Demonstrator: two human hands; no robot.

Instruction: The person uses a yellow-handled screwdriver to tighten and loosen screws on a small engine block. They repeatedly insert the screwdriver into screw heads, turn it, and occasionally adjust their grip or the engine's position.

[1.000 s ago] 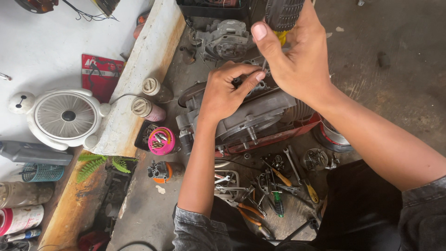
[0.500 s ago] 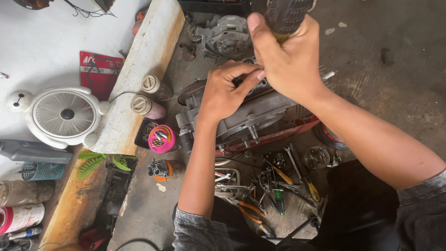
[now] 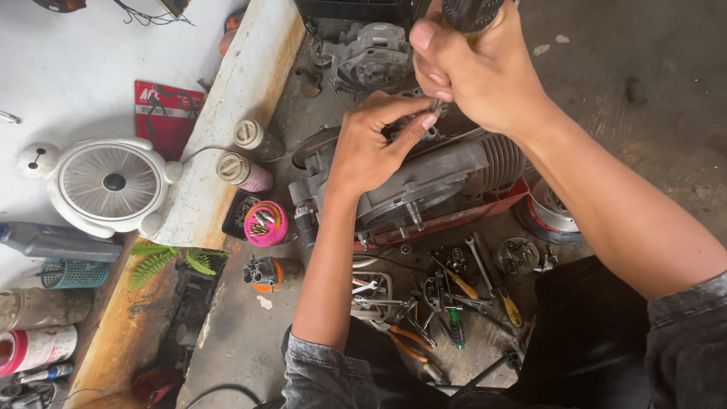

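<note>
A grey engine block with cooling fins lies on its side on the dirty floor, resting on a red tray. My left hand rests on top of the engine, fingers pinched around the thin metal tip of a tool. My right hand is closed around the dark handle of a screwdriver, held upright over the same spot. The screwdriver's shaft is mostly hidden by my fingers.
Loose hand tools, pliers and wrenches lie near my knees. A pink cup of screws, two spray cans, a white fan and another engine part surround the work. A round metal part sits at right.
My right hand has shifted slightly left and lower on the screwdriver handle, closing in over my left fingers. The left hand stays on the engine.
</note>
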